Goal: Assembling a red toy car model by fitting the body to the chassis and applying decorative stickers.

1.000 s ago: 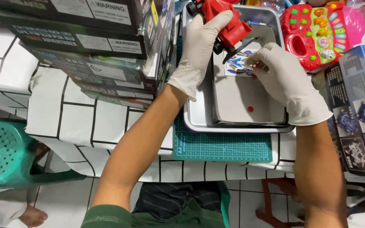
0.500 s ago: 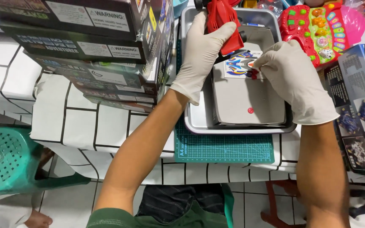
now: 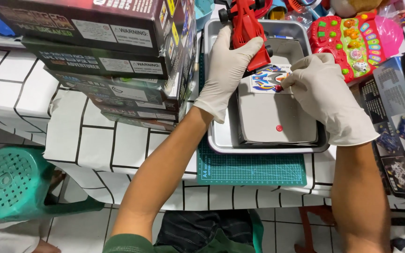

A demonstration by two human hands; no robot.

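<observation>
The left hand (image 3: 228,65) grips a red toy race car (image 3: 248,28). The right hand (image 3: 326,93) pinches a sticker sheet (image 3: 268,80) just under the car.

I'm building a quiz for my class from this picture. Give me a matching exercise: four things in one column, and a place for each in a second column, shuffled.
Things:
1. red toy car
2. sticker sheet
3. green cutting mat
4. green plastic stool

Places:
A. under the metal tray
B. on the floor, left of the table
C. in the left hand
D. in the tray, at the right hand

Pairs: 1-C, 2-D, 3-A, 4-B
</observation>
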